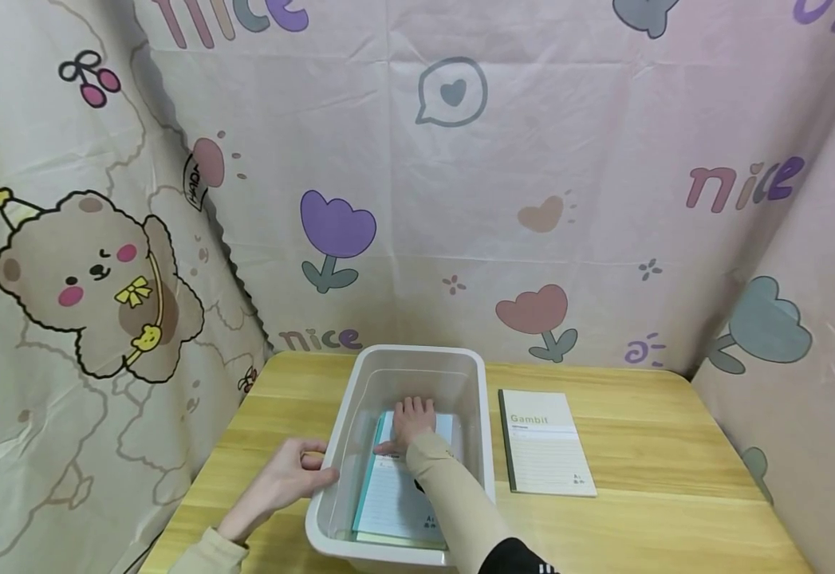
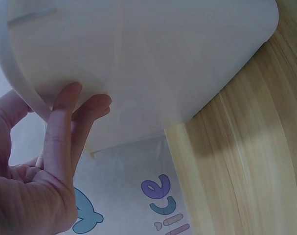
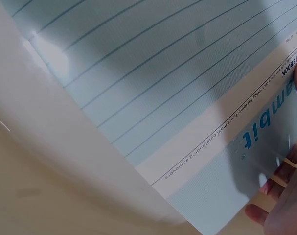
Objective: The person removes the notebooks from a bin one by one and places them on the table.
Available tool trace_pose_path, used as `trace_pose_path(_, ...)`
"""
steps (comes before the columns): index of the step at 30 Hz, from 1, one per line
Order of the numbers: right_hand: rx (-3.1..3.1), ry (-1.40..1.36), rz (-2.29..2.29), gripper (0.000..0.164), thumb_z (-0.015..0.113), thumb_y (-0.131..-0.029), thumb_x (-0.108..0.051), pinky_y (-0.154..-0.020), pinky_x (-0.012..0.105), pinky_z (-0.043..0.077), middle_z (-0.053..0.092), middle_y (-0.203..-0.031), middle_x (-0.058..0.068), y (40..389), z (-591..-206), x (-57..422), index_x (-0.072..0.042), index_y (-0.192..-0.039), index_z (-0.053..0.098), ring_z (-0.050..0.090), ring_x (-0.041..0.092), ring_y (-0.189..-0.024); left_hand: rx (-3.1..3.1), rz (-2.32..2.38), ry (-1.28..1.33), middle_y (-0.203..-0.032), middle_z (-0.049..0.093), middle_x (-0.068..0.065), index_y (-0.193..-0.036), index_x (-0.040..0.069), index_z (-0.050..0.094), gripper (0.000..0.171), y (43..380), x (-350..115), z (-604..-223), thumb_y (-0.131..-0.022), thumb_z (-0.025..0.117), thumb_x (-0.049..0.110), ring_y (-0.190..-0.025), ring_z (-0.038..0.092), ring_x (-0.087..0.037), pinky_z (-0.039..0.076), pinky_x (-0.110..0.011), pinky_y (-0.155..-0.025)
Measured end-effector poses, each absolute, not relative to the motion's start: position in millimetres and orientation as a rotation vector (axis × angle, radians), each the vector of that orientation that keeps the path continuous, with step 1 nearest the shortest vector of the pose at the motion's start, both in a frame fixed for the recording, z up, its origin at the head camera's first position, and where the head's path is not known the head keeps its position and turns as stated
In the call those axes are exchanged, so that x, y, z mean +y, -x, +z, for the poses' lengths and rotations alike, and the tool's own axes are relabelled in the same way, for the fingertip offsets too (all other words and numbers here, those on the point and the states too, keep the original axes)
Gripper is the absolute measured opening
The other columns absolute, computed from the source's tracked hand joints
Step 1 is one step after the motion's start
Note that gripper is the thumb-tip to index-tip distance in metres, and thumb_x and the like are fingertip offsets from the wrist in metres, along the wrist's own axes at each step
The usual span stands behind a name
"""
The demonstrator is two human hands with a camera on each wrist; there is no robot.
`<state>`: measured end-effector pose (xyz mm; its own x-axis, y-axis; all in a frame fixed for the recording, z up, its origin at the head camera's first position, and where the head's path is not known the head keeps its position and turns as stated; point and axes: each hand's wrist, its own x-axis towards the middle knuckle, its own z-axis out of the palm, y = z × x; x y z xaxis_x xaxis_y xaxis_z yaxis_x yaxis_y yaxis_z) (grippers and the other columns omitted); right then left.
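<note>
A pale plastic bin (image 1: 487, 446) stands on the wooden table. My left hand (image 1: 295, 472) grips its left rim; in the left wrist view the fingers (image 2: 60, 127) lie against the outer wall. Inside the bin lies a light blue notebook (image 1: 391, 502) with a lined cover, and a greenish edge shows beneath it. My right hand (image 1: 413, 422) reaches into the bin and rests at the notebook's far end. In the right wrist view the thumb touches the blue cover (image 3: 153, 83), while the fingertips (image 3: 258, 213) extend past its edge.
To the right of the bin, a white notebook (image 1: 549, 446) with a dark spine and "Gambit" on its cover lies on the table (image 1: 647, 454). Printed cloth (image 1: 453, 175) hangs behind the table and on both sides.
</note>
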<state>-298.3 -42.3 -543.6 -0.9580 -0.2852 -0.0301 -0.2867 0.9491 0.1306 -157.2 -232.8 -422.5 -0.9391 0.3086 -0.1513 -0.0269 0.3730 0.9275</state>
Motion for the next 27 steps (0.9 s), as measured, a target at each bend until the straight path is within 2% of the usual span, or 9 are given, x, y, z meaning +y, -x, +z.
trace_pose_path(11, 3.146, 0.575, 0.143, 0.094, 0.069, -0.063, -0.083, -0.094, 0.037, 0.052, 0.064, -0.114, 0.004, 294.3, -534.0, -45.2, -0.011, -0.123, 0.059, 0.059, 0.020, -0.105, 2.316, 1.591, -0.247, -0.104, 0.071, -0.036, -0.124, -0.023, 0.052, 0.046, 155.4, -231.8, -421.5, -0.089, 0.066, 0.004, -0.092, 0.075, -0.037, 0.065, -0.041, -0.074)
trace_pose_path(16, 3.132, 0.598, 0.089, 0.094, 0.072, -0.063, -0.081, -0.095, 0.037, 0.053, 0.063, -0.114, 0.006, 296.1, -531.5, -45.4, -0.009, -0.122, 0.058, 0.057, 0.021, -0.105, 2.316, 1.594, -0.232, -0.105, 0.071, -0.036, -0.125, -0.023, 0.051, 0.047, 153.7, -231.7, -422.5, -0.089, 0.066, 0.004, -0.092, 0.075, -0.036, 0.065, -0.040, -0.073)
trace_pose_path(23, 3.112, 0.639, 0.074, 0.094, 0.069, -0.066, -0.082, -0.105, 0.037, 0.048, 0.062, -0.120, 0.006, 299.4, -521.0, -42.8, -0.009, -0.125, 0.058, 0.056, 0.021, -0.113, 2.321, 1.590, -0.232, -0.105, 0.072, -0.034, -0.125, -0.023, 0.050, 0.047, 155.0, -231.0, -421.3, -0.090, 0.065, 0.004, -0.093, 0.074, -0.034, 0.065, -0.041, -0.074)
trace_pose_path(27, 3.117, 0.664, 0.009, 0.089, 0.070, -0.068, -0.081, -0.104, 0.037, 0.048, 0.062, -0.117, 0.007, 300.4, -514.0, -40.5, -0.008, -0.119, 0.060, 0.056, 0.021, -0.109, 2.318, 1.590, -0.235, -0.104, 0.073, -0.033, -0.125, -0.023, 0.051, 0.046, 155.0, -231.4, -420.2, -0.090, 0.065, 0.004, -0.093, 0.074, -0.033, 0.065, -0.041, -0.074)
